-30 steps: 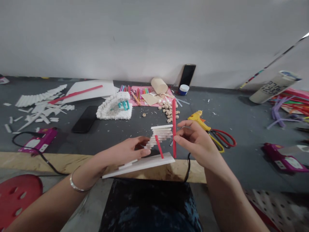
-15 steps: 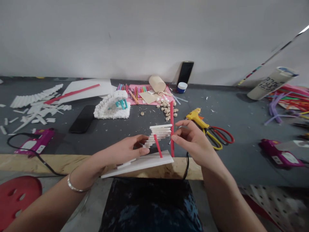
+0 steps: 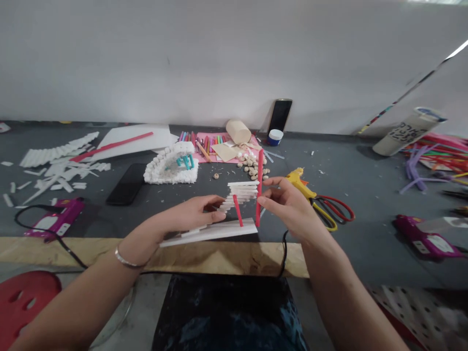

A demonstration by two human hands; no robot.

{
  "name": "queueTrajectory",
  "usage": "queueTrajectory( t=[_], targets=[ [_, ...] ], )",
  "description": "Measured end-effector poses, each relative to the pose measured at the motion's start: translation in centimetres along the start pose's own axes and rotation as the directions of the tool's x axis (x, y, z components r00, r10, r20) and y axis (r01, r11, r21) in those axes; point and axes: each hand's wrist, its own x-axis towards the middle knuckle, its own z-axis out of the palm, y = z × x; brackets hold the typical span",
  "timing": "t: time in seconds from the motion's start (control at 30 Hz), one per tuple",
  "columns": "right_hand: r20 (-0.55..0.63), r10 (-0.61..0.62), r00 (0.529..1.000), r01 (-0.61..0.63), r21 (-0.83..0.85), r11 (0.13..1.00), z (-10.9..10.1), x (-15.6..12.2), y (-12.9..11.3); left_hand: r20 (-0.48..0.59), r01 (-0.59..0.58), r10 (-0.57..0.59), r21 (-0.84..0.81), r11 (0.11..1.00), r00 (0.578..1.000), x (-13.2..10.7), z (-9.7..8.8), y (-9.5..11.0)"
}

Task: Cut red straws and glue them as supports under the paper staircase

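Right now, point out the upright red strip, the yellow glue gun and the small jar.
Upright red strip (image 3: 259, 187): head view, middle of its length.
Yellow glue gun (image 3: 302, 185): head view, on its body.
Small jar (image 3: 275, 136): head view, on its white lid.

Worn on the head, above and behind the left hand (image 3: 193, 214) and right hand (image 3: 288, 207). Faces forward and down, near. Takes in the surface (image 3: 341, 168) around both hands and the wall (image 3: 146, 58) beyond them.

Matt white sticks (image 3: 244, 190), smooth red strip (image 3: 259, 187), shiny metal bracelet (image 3: 123, 261), matt grey desk (image 3: 340, 170) with plain wooden edge (image 3: 226, 256)
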Motion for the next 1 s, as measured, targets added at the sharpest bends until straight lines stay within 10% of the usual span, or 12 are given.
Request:
queueTrajectory(
  t=[0.4,1.0],
  targets=[
    [-0.135,-0.048,0.990,0.046,-0.021,0.999,-0.5,6.3,3.1,0.010,-0.115,0.115,0.105,0.988,0.993,6.5,-3.8,-0.8],
    [-0.192,-0.066,0.979,0.087,0.103,0.991,-0.4,6.3,4.4,-0.046,-0.077,0.082,0.107,0.991,0.996,7.6,-3.5,-0.8]
  ],
)
